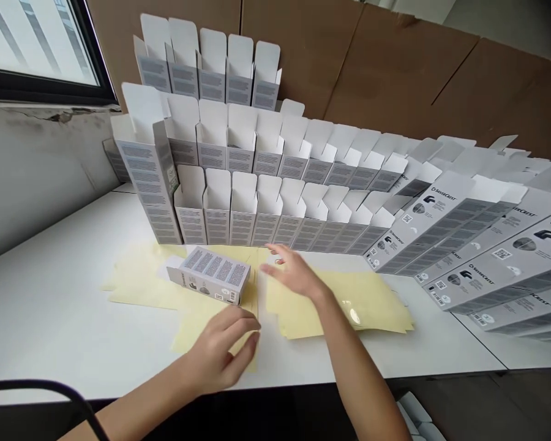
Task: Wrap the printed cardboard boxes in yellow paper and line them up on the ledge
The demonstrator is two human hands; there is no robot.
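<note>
My left hand (224,346) is over the front of the table, its fingers curved and the thumb a little apart. I see nothing in it. My right hand (294,269) reaches to the left above the table with fingers and thumb apart. A faint thin outline shows by its fingertips, too small to make out. Between and beyond the hands lies a grey-and-white printed carton (215,275) on its side, its flap end to the left; neither hand touches it. Yellow sheets (142,282) lie under the carton, and a glossy yellow stack (340,300) lies below my right forearm.
Rows of upright cartons with raised flaps (243,214) stand along the back. More printed cartons (477,275) lean at the right. Brown cardboard (303,49) rises behind, near a window (37,43). A black cable (41,384) crosses the lower left. The white table's (50,318) front edge is close.
</note>
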